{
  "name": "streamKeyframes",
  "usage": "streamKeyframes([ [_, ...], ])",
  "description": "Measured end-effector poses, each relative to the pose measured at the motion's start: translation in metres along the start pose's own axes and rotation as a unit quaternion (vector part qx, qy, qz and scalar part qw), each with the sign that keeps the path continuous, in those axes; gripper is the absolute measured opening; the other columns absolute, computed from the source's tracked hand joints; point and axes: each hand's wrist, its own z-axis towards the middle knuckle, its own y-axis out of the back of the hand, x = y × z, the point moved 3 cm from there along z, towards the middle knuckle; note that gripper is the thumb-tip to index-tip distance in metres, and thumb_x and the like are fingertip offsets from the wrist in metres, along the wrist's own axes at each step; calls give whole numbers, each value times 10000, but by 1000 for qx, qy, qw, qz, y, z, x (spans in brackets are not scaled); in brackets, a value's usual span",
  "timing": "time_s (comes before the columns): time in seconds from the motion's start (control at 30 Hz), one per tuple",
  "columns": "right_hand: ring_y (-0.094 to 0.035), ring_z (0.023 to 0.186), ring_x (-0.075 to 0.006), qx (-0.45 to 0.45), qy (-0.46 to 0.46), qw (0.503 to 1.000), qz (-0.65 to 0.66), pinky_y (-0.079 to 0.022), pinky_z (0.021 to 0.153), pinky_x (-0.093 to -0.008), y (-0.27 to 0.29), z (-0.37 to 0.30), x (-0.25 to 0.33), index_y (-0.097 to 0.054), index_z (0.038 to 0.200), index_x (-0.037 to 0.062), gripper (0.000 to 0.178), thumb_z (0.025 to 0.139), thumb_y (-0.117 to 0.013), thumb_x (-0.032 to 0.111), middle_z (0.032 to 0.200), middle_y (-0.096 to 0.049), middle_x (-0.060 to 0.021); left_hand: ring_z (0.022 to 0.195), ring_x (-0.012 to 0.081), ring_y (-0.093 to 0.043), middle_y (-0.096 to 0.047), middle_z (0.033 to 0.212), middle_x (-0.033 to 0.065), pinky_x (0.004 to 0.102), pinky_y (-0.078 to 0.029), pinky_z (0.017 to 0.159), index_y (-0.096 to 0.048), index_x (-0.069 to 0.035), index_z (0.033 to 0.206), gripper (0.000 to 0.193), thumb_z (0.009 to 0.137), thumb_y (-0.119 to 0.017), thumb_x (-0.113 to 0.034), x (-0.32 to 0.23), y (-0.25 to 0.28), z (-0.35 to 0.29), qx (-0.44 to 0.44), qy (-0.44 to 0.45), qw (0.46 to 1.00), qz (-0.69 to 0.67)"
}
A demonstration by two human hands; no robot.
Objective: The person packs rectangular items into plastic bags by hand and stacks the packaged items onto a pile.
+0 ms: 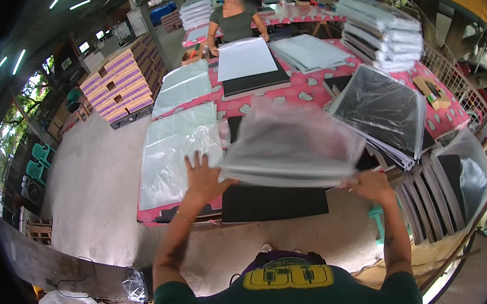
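A dark board in a clear plastic sleeve (295, 147), smeared by motion, hangs tilted above the near part of the table. My right hand (372, 187) is closed on its near right corner. At its near left corner is my left hand (204, 178), fingers spread and thumb against the plastic edge. Below the sleeve lies a bare black board (274, 201) at the table's front edge. To the left, close to my left hand, is a pile of clear plastic sleeves (177, 152). Sleeved black boards (380, 108) are stacked to the right.
Across the pink patterned table (302, 93) a co-worker (238, 22) holds a white sheet (246, 59) over black boards. Tall wrapped stacks (383, 32) stand at the far right. More boards (433, 199) lean upright beside my right arm. Boxes (124, 78) are piled on the left.
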Motion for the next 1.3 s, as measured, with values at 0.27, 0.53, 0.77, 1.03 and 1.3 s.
streamKeyframes([
  [0.27,-601,677,-234,-93,89,498,857,-487,625,-352,-45,17,-24,-643,975,50,228,836,-582,221,718,-605,-73,786,284,-642,-642,810,103,420,-490,713,-648,-12,830,352,775,-682,-358,-36,42,-8,237,-128,865,-423],
  [0.53,-602,750,-181,144,207,582,773,-503,673,-304,-82,21,-15,-606,1034,31,356,824,-654,314,823,-627,-72,719,220,-621,-661,887,62,341,-495,708,-621,16,1019,279,847,-590,-202,33,-20,-32,149,110,352,-918],
  [0.77,-614,867,-180,163,125,904,376,-470,848,-301,-109,4,-36,-583,1167,-11,446,877,-603,327,1008,-642,-99,794,227,-628,-609,774,62,332,-487,746,-568,-21,852,184,923,-539,-188,52,-31,-65,147,137,514,-834],
  [1.03,-624,958,-350,239,-36,410,880,-493,871,-455,-135,-8,-35,-504,1257,4,536,744,-609,119,1156,-577,-207,812,215,-625,-645,947,107,331,-492,762,-548,49,1145,509,694,-676,-148,36,-55,-105,207,138,478,-842],
  [1.3,-556,615,-150,-195,-166,854,453,-475,486,-266,-225,-29,13,-499,1266,28,480,794,-441,-41,899,-569,-131,621,262,-632,-645,759,180,412,-486,563,-495,-37,1253,481,776,-519,-90,1,-171,-182,80,462,768,-436],
])
